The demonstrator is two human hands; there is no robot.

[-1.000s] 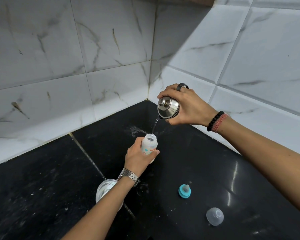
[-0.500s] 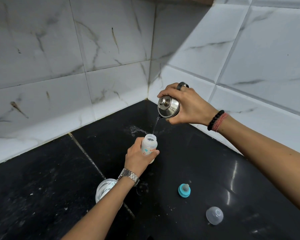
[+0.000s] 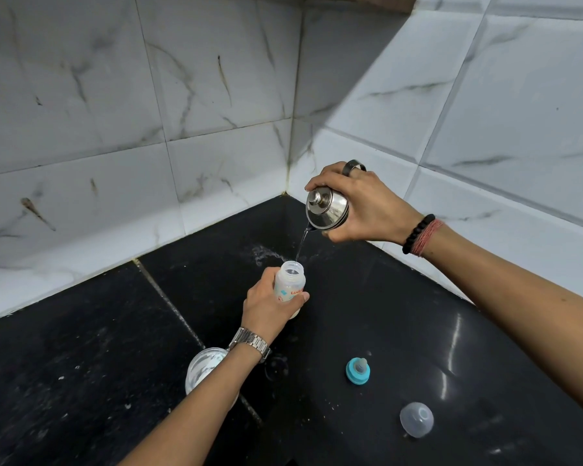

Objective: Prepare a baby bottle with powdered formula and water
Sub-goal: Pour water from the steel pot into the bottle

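water step underway: right hand [image 3: 367, 210] fingers wrapped the tilted steel kettle [image 3: 327, 210], left hand [image 3: 266, 306] fingers gripped the open bottle [image 3: 290, 280]; teat ring [image 3: 358, 370] and cap [image 3: 416, 419] lay unfitted on the worktop [image 3: 81, 364].

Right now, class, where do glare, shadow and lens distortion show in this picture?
Head view: glare streaks the glossy black stone counter at right; a broad diagonal shadow darkens the white marble wall tiles in the corner; wide-angle distortion bends tile lines; the shiny steel kettle reflects light.
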